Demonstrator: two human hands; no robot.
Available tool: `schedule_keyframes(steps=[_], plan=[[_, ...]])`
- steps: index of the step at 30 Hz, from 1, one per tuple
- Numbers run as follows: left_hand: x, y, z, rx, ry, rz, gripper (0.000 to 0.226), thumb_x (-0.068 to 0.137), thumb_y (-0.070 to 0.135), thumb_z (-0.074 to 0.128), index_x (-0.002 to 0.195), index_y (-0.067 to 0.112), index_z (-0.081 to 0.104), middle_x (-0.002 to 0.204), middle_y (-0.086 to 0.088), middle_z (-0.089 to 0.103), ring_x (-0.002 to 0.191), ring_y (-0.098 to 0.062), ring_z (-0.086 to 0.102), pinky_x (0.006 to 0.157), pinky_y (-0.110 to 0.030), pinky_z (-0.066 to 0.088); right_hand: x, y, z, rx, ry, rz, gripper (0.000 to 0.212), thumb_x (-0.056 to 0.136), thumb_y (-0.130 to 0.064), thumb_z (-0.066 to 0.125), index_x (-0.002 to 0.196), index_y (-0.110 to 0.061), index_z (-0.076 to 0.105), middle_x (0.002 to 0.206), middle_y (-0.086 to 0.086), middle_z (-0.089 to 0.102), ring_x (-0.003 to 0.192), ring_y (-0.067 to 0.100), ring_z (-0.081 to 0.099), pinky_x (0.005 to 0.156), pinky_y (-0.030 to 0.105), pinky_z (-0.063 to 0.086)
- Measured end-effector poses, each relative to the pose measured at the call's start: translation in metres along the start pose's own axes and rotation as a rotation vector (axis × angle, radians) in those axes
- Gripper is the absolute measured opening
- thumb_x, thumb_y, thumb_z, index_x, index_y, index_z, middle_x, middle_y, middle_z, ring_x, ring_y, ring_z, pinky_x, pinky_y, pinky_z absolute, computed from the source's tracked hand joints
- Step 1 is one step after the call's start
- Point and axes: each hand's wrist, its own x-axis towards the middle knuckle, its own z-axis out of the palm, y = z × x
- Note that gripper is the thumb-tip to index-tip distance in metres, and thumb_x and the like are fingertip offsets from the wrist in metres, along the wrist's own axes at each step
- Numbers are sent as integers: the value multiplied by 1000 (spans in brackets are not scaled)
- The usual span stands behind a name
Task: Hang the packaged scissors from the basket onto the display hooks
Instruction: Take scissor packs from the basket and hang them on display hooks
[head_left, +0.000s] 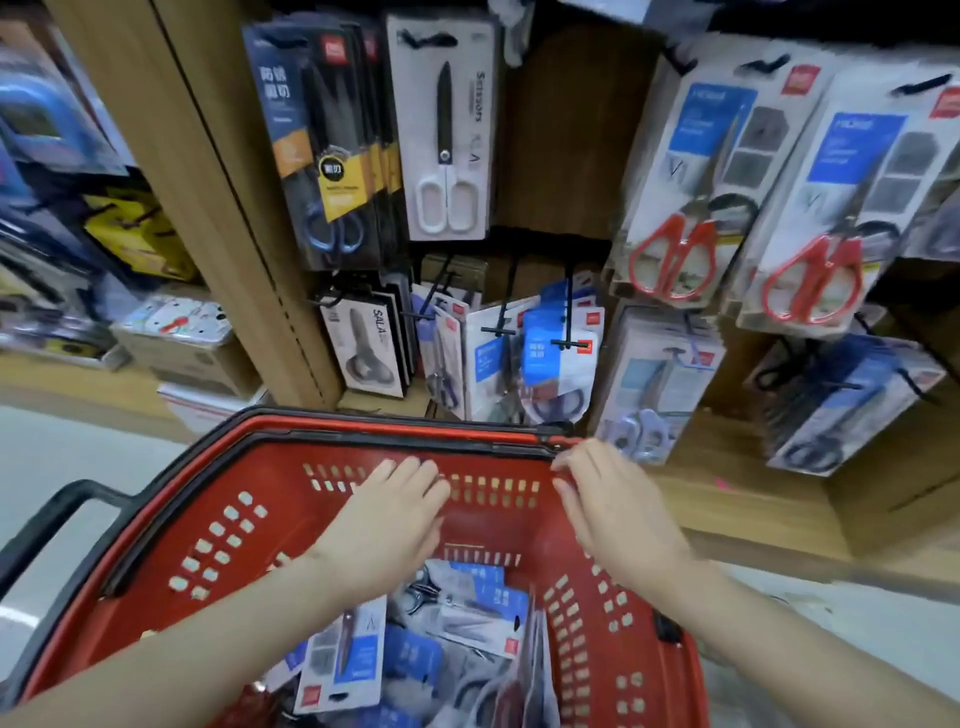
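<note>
Hovering over red perforated plastic basket (270, 493), left hand (387, 519) and right hand (618, 509) both empty, fingers (415, 480) loosely straight. The blue-carded packaged scissors (467, 608) lie flat in basket bottom, below and nearer left hand; black wire display hooks (569, 312) beyond far rim.

A basket (498, 530) of smooth red plastic is seen at lower centre; glossy card-and-film scissor packs (343, 660) are seen inside, matt wood-grain panelling (566, 130) above.

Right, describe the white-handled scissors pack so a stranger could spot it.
Start at the wooden display panel above the red basket. On its top row, the white-handled scissors pack hangs right of the dark packs. Its card and handles alone are white.
</note>
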Motion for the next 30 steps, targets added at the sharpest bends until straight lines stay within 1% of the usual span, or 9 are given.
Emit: schedule_keyframes(steps=[3, 5, 7, 9, 12, 17, 20, 24, 30], plan=[[-41, -2, 35, -109, -121, -101, 23, 76, 31, 40, 76, 18, 59, 75, 0, 54, 68, -20, 51, 66, -32, 27, -14, -33, 51, 126, -193, 23, 11, 89, -24, 52, 97, -20, 58, 91, -5, 56, 83, 16, 61, 69, 27, 52], [-66, -4, 60, -181, -236, -179, 28, 77, 33, 39, 80, 18, 63, 77, 1, 57, 71, -19, 56, 68, -29, 31, -24, -48, 88, 213, -383, 60, 21, 97, -23, 48, 117, -17, 52, 112, -3, 51, 105, 16, 54, 86, 27, 46], [-87, -5, 81, -248, -374, -298, 37, 86, 33, 38, 105, 15, 64, 103, -2, 61, 96, -22, 61, 82, -29, 42, -36, -57, 121, 280, -553, 145, 33, 100, -27, 41, 131, -16, 42, 126, -1, 43, 121, 17, 44, 97, 26, 36], [-105, -7, 102, -320, -491, -435, 40, 96, 37, 32, 128, 19, 49, 131, -1, 48, 123, -22, 45, 100, -31, 36, -47, -66, 149, 342, -672, 229, 40, 100, -29, 42, 137, -15, 37, 135, 2, 41, 129, 19, 39, 101, 27, 31], [-122, -8, 123, -436, -523, -605, 52, 96, 46, 24, 137, 19, 41, 141, -2, 42, 132, -21, 36, 108, -31, 29, -68, -77, 182, 420, -884, 305, 50, 99, -30, 46, 143, -14, 30, 144, 5, 37, 133, 21, 38, 103, 28, 32], [-133, -6, 151, -706, -679, -824, 65, 97, 35, 47, 149, 10, 17, 158, -10, 12, 143, -30, 18, 114, -39, 25, -101, -95, 213, 481, -1137, 336, 67, 91, -41, 58, 147, -18, 28, 149, 5, 36, 134, 23, 39, 106, 35, 36], [-132, -4, 164, -794, -622, -927, 68, 95, 32, 53, 148, 8, 18, 157, -13, 16, 145, -31, 8, 116, -43, 20, -110, -102, 218, 477, -1209, 275, 56, 90, -33, 62, 139, -17, 41, 143, 4, 43, 131, 20, 41, 102, 27, 36], [-123, -8, 173, -942, -449, -1136, 65, 88, 28, 64, 141, 6, 33, 136, -14, 45, 132, -30, 33, 107, -39, 34, -109, -102, 221, 351, -1145, 159, 20, 92, -18, 54, 111, -15, 60, 123, 7, 57, 120, 23, 47, 89, 27, 36], [-116, -16, 191, -992, -361, -1374, 49, 69, 11, 83, 108, 6, 54, 109, -11, 62, 105, -27, 58, 93, -40, 49, -97, -95, 227, 215, -1143, 27, 13, 90, -14, 55, 93, -20, 66, 116, 0, 64, 115, 17, 50, 96, 28, 31]])
